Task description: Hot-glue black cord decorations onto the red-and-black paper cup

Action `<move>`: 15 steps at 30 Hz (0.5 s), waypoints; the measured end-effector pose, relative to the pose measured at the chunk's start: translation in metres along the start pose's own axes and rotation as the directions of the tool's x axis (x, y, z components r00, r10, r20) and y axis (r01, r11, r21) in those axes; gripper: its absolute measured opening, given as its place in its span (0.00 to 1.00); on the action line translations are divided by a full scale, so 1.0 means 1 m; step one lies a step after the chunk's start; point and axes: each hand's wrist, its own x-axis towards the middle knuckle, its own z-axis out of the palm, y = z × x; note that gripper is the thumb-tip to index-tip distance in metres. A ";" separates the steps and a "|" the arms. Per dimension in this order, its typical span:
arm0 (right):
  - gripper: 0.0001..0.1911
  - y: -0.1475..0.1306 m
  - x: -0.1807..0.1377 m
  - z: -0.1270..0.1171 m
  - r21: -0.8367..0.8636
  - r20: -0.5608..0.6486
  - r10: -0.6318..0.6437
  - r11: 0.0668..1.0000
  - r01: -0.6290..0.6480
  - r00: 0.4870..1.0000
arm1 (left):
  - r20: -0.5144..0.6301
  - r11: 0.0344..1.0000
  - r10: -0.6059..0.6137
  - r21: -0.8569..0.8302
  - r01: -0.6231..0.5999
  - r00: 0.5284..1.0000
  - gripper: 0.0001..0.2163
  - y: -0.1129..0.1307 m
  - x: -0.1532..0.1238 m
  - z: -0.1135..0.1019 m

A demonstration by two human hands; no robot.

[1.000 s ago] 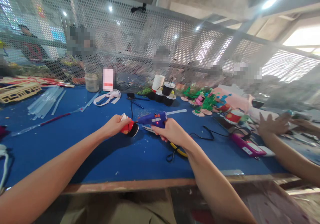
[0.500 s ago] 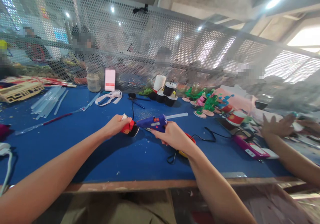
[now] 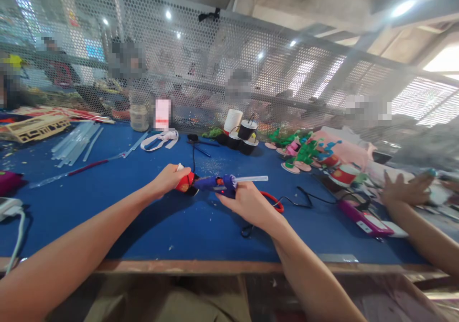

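Observation:
My left hand (image 3: 170,180) is closed around a small red cup (image 3: 185,182), which lies tilted with its dark end toward the right. A black cord runs up from the cup onto the table. In my right hand (image 3: 248,201) is a blue glue gun (image 3: 217,183), a clear glue stick (image 3: 253,178) poking out of its back. The gun's nozzle meets the cup's dark end; whether it touches cannot be made out. Partly behind my right wrist lies a red ring-shaped handle (image 3: 274,200).
Clear glue sticks (image 3: 76,142) lie at the left on the blue table (image 3: 150,236). Black-topped cups (image 3: 247,138) stand at the back by a perforated metal screen (image 3: 201,59). Green craft plants (image 3: 304,152), a purple power strip (image 3: 364,219) and another person's hand (image 3: 407,188) are at the right.
The glue gun has turned a little in my right hand, its stick now lying more level. My left hand keeps its hold on the cup. The whole view has shifted slightly.

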 end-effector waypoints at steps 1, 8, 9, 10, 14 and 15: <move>0.10 -0.001 0.000 -0.001 0.007 0.004 0.019 1.000 -0.019 1.000 | -0.003 1.000 -0.001 0.006 0.001 1.000 0.14 0.000 0.000 0.000; 0.15 0.004 0.005 -0.004 0.113 0.025 0.200 0.973 -0.201 0.980 | 0.025 0.998 0.018 0.056 -0.019 1.000 0.14 0.001 -0.002 0.000; 0.15 0.006 0.006 -0.003 0.144 0.041 0.219 0.964 -0.223 0.975 | 0.037 0.997 0.031 0.066 -0.034 0.999 0.14 0.000 -0.001 0.000; 0.14 0.008 0.007 -0.002 0.174 0.058 0.238 0.954 -0.244 0.970 | 0.049 0.996 0.047 0.075 -0.050 0.998 0.15 -0.001 -0.001 0.000; 0.13 0.015 0.011 0.000 0.248 0.089 0.296 0.918 -0.309 0.951 | 0.089 0.992 0.093 0.074 -0.100 0.992 0.16 -0.004 0.001 -0.001; 0.13 0.015 0.011 0.000 0.256 0.095 0.303 0.913 -0.317 0.948 | 0.098 0.992 0.099 0.064 -0.106 0.990 0.16 -0.005 0.002 -0.001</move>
